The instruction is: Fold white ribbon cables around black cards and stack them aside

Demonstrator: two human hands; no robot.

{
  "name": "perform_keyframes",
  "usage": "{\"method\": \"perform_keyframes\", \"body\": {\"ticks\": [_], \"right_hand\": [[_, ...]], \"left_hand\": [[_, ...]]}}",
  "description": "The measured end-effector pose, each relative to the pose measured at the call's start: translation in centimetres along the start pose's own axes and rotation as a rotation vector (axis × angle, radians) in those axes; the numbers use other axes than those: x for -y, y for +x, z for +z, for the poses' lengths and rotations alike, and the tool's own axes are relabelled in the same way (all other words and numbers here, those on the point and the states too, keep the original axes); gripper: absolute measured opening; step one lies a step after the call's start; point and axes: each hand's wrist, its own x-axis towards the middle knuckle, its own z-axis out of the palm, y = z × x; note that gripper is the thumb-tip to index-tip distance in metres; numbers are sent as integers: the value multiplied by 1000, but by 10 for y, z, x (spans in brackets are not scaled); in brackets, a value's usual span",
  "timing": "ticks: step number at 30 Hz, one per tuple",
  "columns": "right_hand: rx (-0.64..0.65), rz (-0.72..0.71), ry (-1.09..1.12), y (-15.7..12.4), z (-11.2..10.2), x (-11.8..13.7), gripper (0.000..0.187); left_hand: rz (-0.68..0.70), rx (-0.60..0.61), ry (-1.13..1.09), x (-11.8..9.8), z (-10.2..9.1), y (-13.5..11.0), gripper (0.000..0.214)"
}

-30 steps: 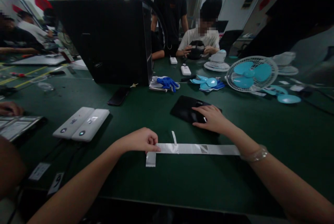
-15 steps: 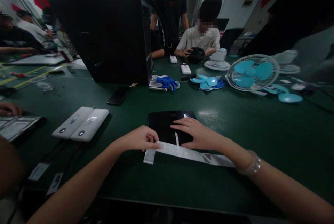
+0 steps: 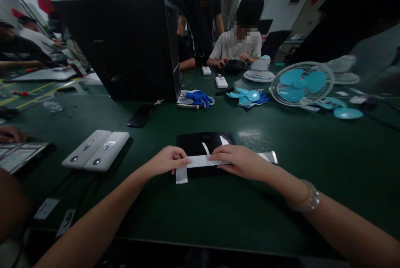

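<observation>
A flat white strip (image 3: 197,161), marked with fine lines, lies stretched across a glossy black flat object (image 3: 191,141) in front of me. My left hand (image 3: 171,160) is closed, pinching the strip near its left end, and a short tail of it hangs below the fingers. My right hand (image 3: 236,160) rests over the strip's middle, with fingertips above it and the thumb along its lower side. A narrow white tab sticks up beside my right fingertips. Beyond this hand the strip comes out again and ends in a curl at the right.
Two white power-bank-like boxes (image 3: 107,150) with cables lie to the left. A phone (image 3: 140,115), a large black case (image 3: 115,47), blue-and-white gloves (image 3: 199,99) and fans (image 3: 300,84) stand farther back. A co-worker's hand (image 3: 12,134) is at the left edge.
Both hands have brought the strip upward onto the black object. My right hand has gone from spread above the object to closing over the strip, whose right end now curls up.
</observation>
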Motion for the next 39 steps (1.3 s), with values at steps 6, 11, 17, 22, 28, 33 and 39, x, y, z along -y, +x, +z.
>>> {"method": "perform_keyframes", "body": {"ticks": [6,11,17,22,28,33,39], "right_hand": [[22,-55,-141,3,3,-1,38],[23,-115,-238,5,7,1,34],[-23,-83,-190,7,8,7,31],[-24,-72,-167,10,2,15,30],[-53,-85,-134,8,5,13,31],[-72,-119,-32,7,7,14,30],[-67,-94,4,8,6,18,30]], "left_hand": [[18,-222,507,-7,4,-4,41],[-4,-237,611,-12,6,-5,40],[-78,-262,741,-14,9,-3,38],[-119,-288,762,-16,9,-2,38],[-90,-309,735,-13,7,-3,41],[-67,-332,671,-9,2,-3,50],[-75,-376,648,-4,-1,0,49]]}}
